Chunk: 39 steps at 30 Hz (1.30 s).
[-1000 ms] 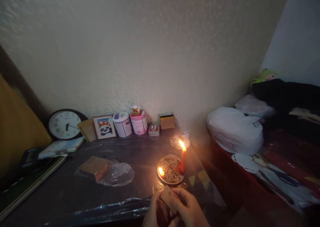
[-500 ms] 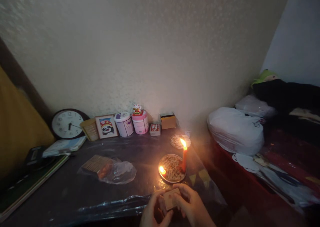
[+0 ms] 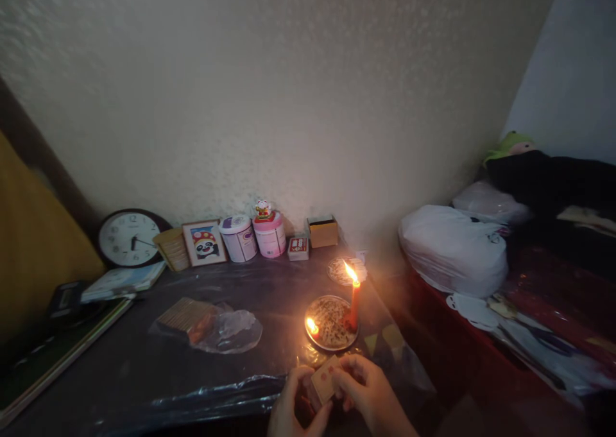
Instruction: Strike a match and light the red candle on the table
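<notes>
Both hands, left hand [image 3: 289, 406] and right hand [image 3: 368, 392], closed their fingers around a matchbox [image 3: 324, 379], holding it just before the lit candle [image 3: 355, 301] on its plate [image 3: 317, 341].

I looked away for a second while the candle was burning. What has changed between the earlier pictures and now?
Both hands, left hand and right hand, keep hold of the small box; it has tilted, its marked face now more toward the camera. The red candle and the small flame on the plate burn as before; the clock and jars stayed put.
</notes>
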### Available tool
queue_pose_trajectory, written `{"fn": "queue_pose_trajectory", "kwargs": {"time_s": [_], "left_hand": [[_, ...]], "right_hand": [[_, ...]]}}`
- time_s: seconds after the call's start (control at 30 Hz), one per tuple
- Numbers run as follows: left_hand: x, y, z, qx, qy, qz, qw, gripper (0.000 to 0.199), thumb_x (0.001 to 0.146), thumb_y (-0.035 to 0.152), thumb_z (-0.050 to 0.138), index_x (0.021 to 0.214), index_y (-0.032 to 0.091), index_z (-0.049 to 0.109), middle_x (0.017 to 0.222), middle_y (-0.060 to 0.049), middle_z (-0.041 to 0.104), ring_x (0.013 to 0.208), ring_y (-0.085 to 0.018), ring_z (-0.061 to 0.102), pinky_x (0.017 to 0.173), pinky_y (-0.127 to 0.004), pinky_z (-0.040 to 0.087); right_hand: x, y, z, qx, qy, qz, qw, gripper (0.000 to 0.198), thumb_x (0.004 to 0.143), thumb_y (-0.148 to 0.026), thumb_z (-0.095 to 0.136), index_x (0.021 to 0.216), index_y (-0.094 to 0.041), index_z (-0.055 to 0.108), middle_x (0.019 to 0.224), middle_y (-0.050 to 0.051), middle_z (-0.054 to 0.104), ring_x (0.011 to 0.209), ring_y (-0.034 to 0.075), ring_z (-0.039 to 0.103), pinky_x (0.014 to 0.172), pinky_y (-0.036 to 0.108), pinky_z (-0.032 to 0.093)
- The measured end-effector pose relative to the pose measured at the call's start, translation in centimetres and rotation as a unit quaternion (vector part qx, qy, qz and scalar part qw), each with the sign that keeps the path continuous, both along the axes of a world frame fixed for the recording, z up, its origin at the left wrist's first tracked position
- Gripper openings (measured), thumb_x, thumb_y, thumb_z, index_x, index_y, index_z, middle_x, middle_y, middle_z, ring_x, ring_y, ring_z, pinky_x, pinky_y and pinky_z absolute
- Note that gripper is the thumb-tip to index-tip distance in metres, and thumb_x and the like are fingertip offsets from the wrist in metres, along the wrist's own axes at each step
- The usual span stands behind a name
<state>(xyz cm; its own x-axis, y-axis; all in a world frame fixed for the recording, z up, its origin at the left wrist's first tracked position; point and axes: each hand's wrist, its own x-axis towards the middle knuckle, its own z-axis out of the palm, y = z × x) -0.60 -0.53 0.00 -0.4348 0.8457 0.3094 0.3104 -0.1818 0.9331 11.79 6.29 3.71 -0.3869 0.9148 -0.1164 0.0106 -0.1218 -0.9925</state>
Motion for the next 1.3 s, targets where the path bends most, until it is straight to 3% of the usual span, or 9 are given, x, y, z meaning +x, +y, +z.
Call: {"fn": "queue_pose_trajectory", "kwargs": {"time_s": [0.37, 0.77, 0.97, 1.13, 1.3], "left_hand": [[-0.6, 0.0, -1.0, -0.028, 0.069, -0.011, 0.997, 0.027, 0.07, 0.028, 0.061, 0.095, 0.019, 0.054, 0.064, 0.002, 0.061, 0.046, -0.013, 0.049, 0.045, -0.024, 0.038], [-0.7, 0.0, -0.1, -0.035, 0.041, -0.013, 0.998, 0.032, 0.067, 0.028, 0.064, 0.098, 0.018, 0.062, 0.082, -0.005, 0.072, 0.068, -0.02, 0.064, 0.056, -0.027, 0.047], [-1.1, 0.1, -0.1, -0.028, 0.009, -0.007, 1.0, 0.036, 0.066, 0.027, 0.067, 0.101, 0.019, 0.067, 0.095, -0.007, 0.074, 0.083, -0.024, 0.067, 0.073, -0.032, 0.051], [-1.2, 0.0, -0.2, -0.018, -0.002, -0.005, 1.0, 0.037, 0.066, 0.027, 0.069, 0.103, 0.021, 0.069, 0.097, -0.006, 0.075, 0.079, -0.023, 0.068, 0.064, -0.028, 0.053], [-1.6, 0.0, -0.6, 0.0, 0.019, 0.017, 1.0, 0.036, 0.067, 0.028, 0.07, 0.103, 0.024, 0.07, 0.099, -0.005, 0.075, 0.089, -0.024, 0.067, 0.08, -0.031, 0.051]], "right_hand": [[0.4, 0.5, -1.0, -0.005, -0.02, 0.031, 0.999, 0.024, 0.069, -0.036, 0.066, 0.064, -0.014, 0.057, 0.052, -0.002, 0.059, 0.042, 0.007, 0.049, 0.042, 0.02, 0.037], [0.4, 0.3, 0.0, 0.008, -0.031, -0.003, 0.999, 0.023, 0.07, -0.034, 0.061, 0.067, -0.011, 0.06, 0.052, -0.003, 0.055, 0.044, 0.008, 0.046, 0.042, 0.02, 0.037], [0.6, 0.3, 0.1, 0.017, -0.018, -0.009, 1.0, 0.024, 0.072, -0.036, 0.063, 0.067, -0.012, 0.059, 0.053, -0.002, 0.055, 0.048, 0.01, 0.05, 0.044, 0.021, 0.04], [0.7, 0.5, -0.5, 0.031, -0.016, -0.008, 0.999, 0.025, 0.074, -0.037, 0.062, 0.067, -0.013, 0.06, 0.054, -0.002, 0.056, 0.048, 0.011, 0.05, 0.046, 0.022, 0.039], [0.8, 0.8, -0.2, 0.037, -0.022, -0.026, 0.999, 0.026, 0.072, -0.038, 0.063, 0.068, -0.013, 0.062, 0.052, -0.002, 0.056, 0.046, 0.011, 0.05, 0.046, 0.023, 0.039]]}}
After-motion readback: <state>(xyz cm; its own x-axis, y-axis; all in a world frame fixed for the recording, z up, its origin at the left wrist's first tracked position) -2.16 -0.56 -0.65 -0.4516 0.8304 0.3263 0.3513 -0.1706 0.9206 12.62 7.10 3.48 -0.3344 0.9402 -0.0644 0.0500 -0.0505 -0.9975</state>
